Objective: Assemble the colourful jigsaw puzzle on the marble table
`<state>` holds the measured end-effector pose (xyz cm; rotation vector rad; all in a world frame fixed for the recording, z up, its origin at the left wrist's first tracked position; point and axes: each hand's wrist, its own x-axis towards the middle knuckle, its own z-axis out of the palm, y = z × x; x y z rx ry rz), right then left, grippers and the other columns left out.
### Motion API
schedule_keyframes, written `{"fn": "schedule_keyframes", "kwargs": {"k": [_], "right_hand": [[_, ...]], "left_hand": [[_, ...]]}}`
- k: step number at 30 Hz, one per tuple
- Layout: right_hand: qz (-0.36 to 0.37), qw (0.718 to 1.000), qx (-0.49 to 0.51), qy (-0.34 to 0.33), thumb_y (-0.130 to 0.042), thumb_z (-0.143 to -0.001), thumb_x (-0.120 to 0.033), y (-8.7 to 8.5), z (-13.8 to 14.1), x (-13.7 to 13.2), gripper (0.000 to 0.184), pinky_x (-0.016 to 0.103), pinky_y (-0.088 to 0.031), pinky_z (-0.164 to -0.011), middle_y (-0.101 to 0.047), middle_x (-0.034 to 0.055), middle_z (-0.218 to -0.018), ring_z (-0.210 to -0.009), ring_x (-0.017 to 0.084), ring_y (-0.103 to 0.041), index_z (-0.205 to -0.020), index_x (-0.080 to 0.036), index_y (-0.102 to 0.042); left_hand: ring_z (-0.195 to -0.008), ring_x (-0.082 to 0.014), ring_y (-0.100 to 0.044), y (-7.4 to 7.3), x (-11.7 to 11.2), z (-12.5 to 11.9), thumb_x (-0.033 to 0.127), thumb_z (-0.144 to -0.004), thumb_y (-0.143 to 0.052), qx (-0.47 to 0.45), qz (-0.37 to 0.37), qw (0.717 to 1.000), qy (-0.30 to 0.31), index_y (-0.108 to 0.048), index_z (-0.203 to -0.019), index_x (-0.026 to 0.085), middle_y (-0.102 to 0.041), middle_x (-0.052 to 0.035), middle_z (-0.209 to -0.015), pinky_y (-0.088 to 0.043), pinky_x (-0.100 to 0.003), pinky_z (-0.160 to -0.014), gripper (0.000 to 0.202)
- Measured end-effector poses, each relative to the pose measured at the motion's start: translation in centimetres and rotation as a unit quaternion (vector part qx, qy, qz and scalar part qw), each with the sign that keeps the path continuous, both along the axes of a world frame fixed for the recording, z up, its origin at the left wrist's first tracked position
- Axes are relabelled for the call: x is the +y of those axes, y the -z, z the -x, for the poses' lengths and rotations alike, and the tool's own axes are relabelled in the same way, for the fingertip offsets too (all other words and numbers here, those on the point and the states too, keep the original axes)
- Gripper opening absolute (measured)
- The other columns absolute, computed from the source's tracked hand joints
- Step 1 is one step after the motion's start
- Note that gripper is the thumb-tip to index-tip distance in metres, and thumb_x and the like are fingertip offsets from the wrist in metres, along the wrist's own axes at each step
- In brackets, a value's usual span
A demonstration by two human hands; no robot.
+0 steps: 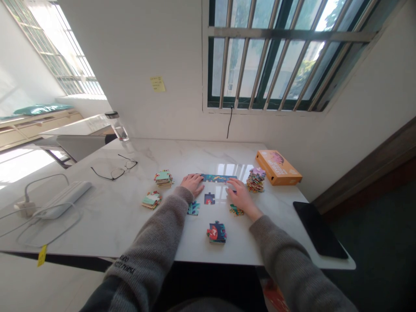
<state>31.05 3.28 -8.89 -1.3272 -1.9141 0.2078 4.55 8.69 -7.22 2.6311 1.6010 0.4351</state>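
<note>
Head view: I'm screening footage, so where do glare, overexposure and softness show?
In the head view: barred glare on the tabletop behind and before the jigsaw strip; leftmost window largely washed out; writing on the sticky note too soft to read.

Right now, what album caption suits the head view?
Left hand and right hand flank a puzzle strip on a white table.

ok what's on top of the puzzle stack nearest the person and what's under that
On top of the stack lies a dark blue puzzle piece with a red and white design. Below it, edges of more pieces show; their printed faces are covered.
</note>
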Motion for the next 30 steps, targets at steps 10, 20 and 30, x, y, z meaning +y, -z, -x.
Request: {"fn": "schedule_keyframes", "kwargs": {"k": [10,20,30], "right_hand": [[0.023,0.998,-0.057,0.022,-0.053,-0.089,-0.022,0.16,0.19,0.60,0.034,0.047,-0.041,-0.110,-0.063,0.0142,-0.129,-0.123,0.028,-0.053,-0.119,-0.016,-0.068],[0.028,0.998,-0.052,0.015,-0.052,-0.088,-0.019,0.39,-0.06,0.59,0.036,0.045,-0.040,-0.112,-0.062,0.0139,-0.130,-0.125,0.027,-0.052,-0.121,-0.015,-0.066],[0.018,0.999,-0.042,0.008,-0.054,-0.086,-0.018,0.74,-0.20,0.84,0.035,0.045,-0.041,-0.109,-0.063,0.0132,-0.126,-0.121,0.025,-0.054,-0.119,-0.017,-0.066]], "left_hand": [[-0.133,-0.0324,-0.041,0.21,-0.23,-0.01,0.044,-0.095,-0.048,0.020,-0.007,0.999,-0.030,-0.056,-0.132,0.031,-0.051,-0.0073,-0.145,-0.026,-0.057,-0.112,0.040],[-0.133,-0.0329,-0.040,0.44,-0.03,-0.41,0.041,-0.095,-0.048,0.000,0.006,1.000,0.010,-0.054,-0.136,0.031,-0.049,-0.0063,-0.146,-0.035,-0.051,-0.110,0.043],[-0.135,-0.0339,-0.039,0.52,-0.16,0.10,0.043,-0.093,-0.051,-0.010,0.015,1.000,-0.011,-0.055,-0.134,0.035,-0.049,-0.0033,-0.148,-0.032,-0.055,-0.111,0.042]]}}
